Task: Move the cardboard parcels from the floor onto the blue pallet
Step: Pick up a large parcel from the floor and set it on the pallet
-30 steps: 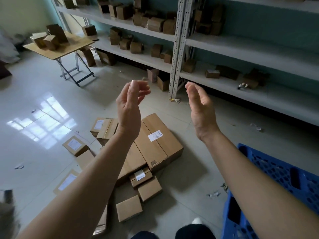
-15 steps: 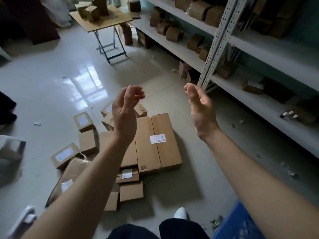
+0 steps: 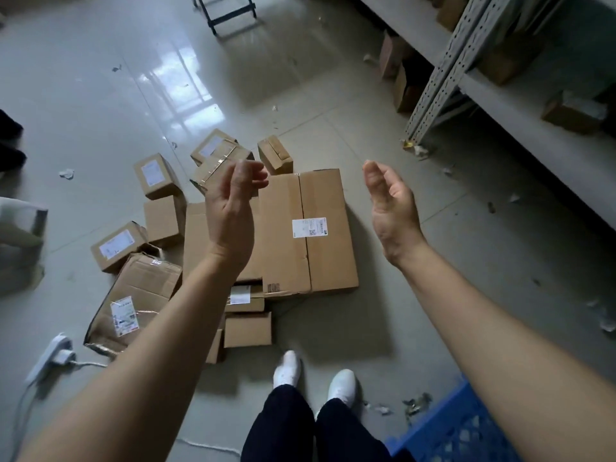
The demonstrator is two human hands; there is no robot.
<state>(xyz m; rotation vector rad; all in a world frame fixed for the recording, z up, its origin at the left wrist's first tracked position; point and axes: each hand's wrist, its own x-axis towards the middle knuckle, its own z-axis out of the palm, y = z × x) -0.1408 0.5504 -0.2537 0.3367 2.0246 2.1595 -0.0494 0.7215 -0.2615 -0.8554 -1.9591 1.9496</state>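
I see small parcels [image 3: 156, 176] scattered on the floor [image 3: 100, 95] at left. My left grip [image 3: 231, 208] hovers over them, fingers loosely curled, holding nothing. The big box [image 3: 320, 258] lies flat below, between both grips. My right grip [image 3: 391, 208] is released too, palm turned inward. The pallet [image 3: 456, 431] corner sits lower right, well apart from the parcels.

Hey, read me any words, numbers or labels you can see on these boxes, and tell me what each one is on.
No text here can be read.
Large box: shipping label with a square code, print too small.
Crushed box: red-marked sticker, blurred.
Upright small box: white label, blurred.
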